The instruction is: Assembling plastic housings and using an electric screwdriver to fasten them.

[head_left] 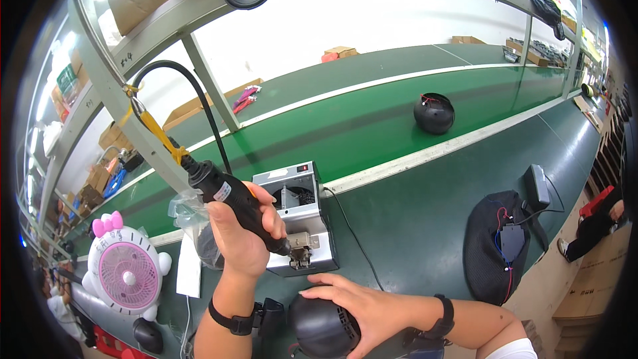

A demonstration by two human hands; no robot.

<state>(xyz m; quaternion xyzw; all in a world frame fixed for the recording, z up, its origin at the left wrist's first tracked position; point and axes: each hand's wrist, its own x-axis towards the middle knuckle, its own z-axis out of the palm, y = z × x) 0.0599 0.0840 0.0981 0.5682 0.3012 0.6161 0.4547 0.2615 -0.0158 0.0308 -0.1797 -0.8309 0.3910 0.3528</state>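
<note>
My left hand (240,238) is wrapped round a black electric screwdriver (222,187), which hangs by a yellow cord and a spring from the shelf frame. The screwdriver's tip is at the metal pick-up point of a grey screw feeder (323,242); whether a screw sits on the bit is too small to tell. Below the feeder, my right hand (362,306) grips a black round plastic housing (318,329) with slots on its side. The housing's lower part is cut off by the picture's edge. Dark straps are on both wrists.
A pink and white fan (129,274) stands at left. Another black round housing (434,114) sits on the green conveyor belt (372,116). To the right lie a black mesh bag (478,259) with a wired box (512,242) and a power adapter (535,186). A cable (355,233) trails from the feeder.
</note>
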